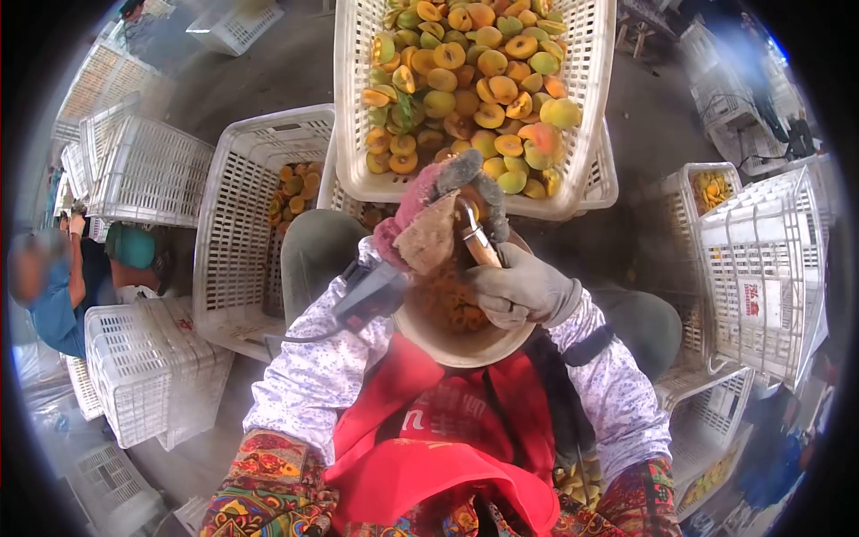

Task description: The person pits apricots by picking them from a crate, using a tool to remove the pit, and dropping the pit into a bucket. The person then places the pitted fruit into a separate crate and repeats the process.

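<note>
Left hand in worn pink-and-tan glove, closed around an orange fruit half above the round beige bowl in the lap. Right hand in grey glove, fisted on a wooden-handled pitting knife, blade against the fruit. White plastic crate of halved fruit just beyond.

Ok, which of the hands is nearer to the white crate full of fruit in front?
Left. The left hand, in a pink and grey glove, is raised just under the white crate at its near rim. The right hand sits lower, over the bowl, gripping a small tool.
</note>
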Demonstrator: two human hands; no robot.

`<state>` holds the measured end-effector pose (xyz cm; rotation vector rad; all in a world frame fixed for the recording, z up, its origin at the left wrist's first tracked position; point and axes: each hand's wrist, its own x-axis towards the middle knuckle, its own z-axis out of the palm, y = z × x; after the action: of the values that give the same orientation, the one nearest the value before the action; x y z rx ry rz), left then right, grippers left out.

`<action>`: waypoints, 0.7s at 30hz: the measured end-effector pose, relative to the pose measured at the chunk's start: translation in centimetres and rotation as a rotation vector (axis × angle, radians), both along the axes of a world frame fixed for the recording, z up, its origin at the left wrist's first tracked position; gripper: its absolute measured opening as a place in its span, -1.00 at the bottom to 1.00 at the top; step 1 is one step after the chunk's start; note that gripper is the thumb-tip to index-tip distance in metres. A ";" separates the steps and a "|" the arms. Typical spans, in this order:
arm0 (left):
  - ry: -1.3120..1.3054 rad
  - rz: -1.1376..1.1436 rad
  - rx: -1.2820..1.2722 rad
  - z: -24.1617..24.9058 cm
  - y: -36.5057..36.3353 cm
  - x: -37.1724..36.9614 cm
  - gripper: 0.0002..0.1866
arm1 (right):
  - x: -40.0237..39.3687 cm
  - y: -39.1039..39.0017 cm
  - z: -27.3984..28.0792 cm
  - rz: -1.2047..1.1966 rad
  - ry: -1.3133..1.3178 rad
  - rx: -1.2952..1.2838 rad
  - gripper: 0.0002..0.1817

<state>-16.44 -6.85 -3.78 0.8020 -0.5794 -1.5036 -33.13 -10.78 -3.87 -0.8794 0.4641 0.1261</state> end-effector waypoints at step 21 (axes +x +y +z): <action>-2.336 -0.069 0.171 2.9 -5.4 12.7 -0.60 | -1.9 2.7 -2.1 0.295 0.409 -1.733 -0.69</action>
<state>-3.78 -12.20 -0.86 2.4736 -2.0340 0.1045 -35.02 -8.03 -5.96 -2.6580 0.8071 0.1616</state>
